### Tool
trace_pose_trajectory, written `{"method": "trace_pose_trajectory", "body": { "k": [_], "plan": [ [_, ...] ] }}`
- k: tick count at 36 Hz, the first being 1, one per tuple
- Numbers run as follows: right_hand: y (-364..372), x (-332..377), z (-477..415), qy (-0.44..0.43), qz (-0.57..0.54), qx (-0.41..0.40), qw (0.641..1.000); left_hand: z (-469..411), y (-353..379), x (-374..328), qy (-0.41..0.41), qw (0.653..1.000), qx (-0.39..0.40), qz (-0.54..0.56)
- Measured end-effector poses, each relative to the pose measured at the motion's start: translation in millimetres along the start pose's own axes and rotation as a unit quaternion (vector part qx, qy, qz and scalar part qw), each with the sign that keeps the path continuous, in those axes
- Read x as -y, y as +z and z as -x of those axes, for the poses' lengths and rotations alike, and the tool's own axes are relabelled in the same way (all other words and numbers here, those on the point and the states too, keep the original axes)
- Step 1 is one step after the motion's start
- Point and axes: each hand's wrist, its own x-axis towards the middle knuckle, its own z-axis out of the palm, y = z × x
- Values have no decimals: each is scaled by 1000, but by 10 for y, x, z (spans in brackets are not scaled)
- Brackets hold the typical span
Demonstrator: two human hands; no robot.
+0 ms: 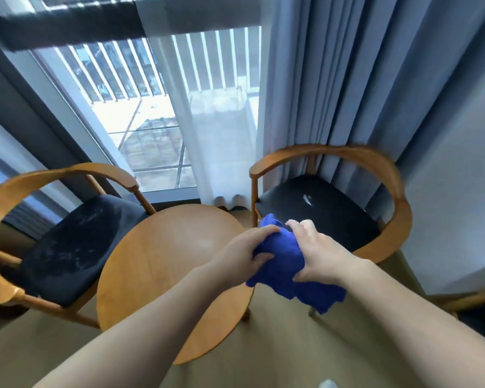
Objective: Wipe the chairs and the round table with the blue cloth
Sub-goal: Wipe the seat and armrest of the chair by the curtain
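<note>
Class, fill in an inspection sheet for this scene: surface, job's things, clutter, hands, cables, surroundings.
Surface: round table, wooden, between the two chairs.
Job's things: blue cloth bunched; left chair seat dark with pale smears; right chair seat dark with a white mark.
Clutter: nothing seen.
Hands: left hand and right hand both grip the cloth.
Cables: nothing seen.
Surroundings: window, balcony railing, sheer curtain, blue-grey drapes.

Left hand (pixel 247 249), right hand (pixel 322 253) extended forward, close together. Both grip cloth (pixel 280 253) from opposite sides, fingers curled.
</note>
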Motion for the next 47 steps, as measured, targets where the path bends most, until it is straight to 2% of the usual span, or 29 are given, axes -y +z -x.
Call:
{"method": "trace_pose_trajectory", "body": {
  "k": [7,13,17,22,27,34,39,42,45,47],
  "plan": [
    [-238,-963,247,13,-21,-46,999,-636,576,-542,-12,999,-18,-47],
    [-381,-1603,295,12,-58,-7,998,-1092,895,-820,-42,992,-3,-120],
    [-520,-1882,234,8,-75,29,997,-1277,969,-842,-10,980,23,-197],
    [-654,-2067,89,2,-114,88,990,-1472,957,-825,-53,983,53,-170],
    [-722,-2246,-190,6,-147,86,985,-1763,902,-666,-56,987,83,-129],
    [-805,-2482,-731,-23,-100,80,992,-2481,826,-328,-44,981,156,-105],
    [-906,-2685,-1193,48,-104,113,987,-3004,758,-102,-21,976,187,-106],
    [-934,-2783,-1512,85,-99,81,988,-3288,715,31,-35,977,189,-87],
    [-971,-2840,-1790,119,-115,63,984,-3508,703,113,-43,980,174,-83],
    [-988,-2894,-1945,152,-121,98,976,-3633,708,162,-44,983,153,-89]
  ]
}}
